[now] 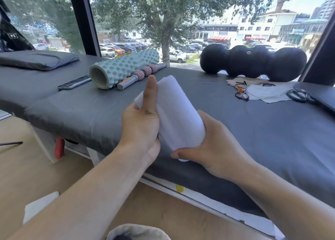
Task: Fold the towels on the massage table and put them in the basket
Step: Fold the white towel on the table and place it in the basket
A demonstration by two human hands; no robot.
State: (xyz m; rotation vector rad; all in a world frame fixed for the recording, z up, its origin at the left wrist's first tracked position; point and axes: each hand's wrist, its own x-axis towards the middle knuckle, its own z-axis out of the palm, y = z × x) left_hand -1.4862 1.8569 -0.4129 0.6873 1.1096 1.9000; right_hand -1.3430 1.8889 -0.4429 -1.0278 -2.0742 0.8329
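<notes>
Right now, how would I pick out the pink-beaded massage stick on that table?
Find the dark massage table under the window. Near its far edge lies a mint foam roller; the massage stick rests against its right side, far thinner, with grey handles and pink knobbly beads.

A wide window [181,22] with dark frame posts [81,18] fills the far wall — bright daylight comes through it, with trees, parked cars and pale buildings outside. Below lies a light wooden floor [27,167] — a white sheet [39,206] lies flat on it.
</notes>
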